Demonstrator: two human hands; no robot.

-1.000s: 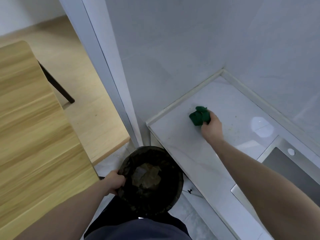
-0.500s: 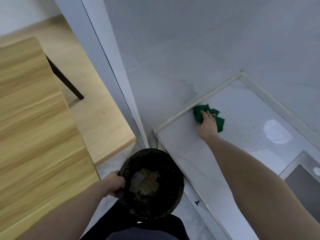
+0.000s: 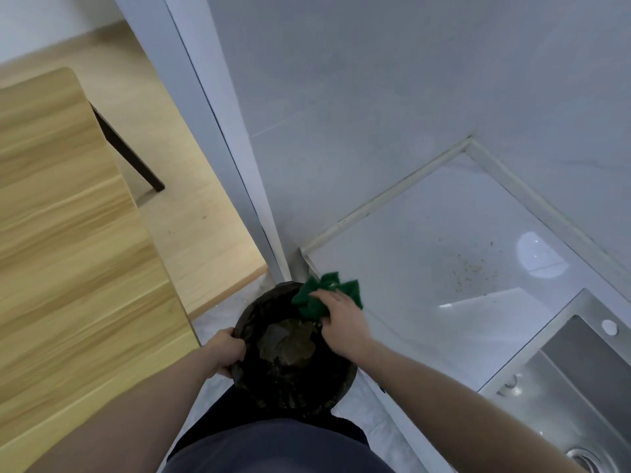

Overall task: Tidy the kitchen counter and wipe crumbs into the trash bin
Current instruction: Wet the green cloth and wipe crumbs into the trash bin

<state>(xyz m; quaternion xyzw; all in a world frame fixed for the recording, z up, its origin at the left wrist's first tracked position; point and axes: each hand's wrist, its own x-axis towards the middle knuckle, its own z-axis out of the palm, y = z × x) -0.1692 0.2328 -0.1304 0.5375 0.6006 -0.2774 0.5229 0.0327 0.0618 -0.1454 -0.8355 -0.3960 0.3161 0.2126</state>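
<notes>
Nearest me, at lower centre of the frame, my left hand (image 3: 226, 353) curls round the near-left rim of the trash bin (image 3: 293, 387), holding it up against the table (image 3: 426, 302) edge. The bin's dark liner looks thin and slack, so I judge the rim is the only firm place to hold it; its mouth faces up toward me, with scraps lying inside.

Just beyond, my right hand (image 3: 341, 322) clutches the green cloth (image 3: 327, 295), fingers bunched over it, right where the table's corner meets the bin's far rim. The cloth is soft, light and crumpled, so it has no clear long axis; its loose corners splay toward the upper left. I'd keep it gripped from above with a flat palm.

Farther off, at centre right, crumbs (image 3: 473, 268) lie scattered on the glossy table, well apart from the cloth.
</notes>
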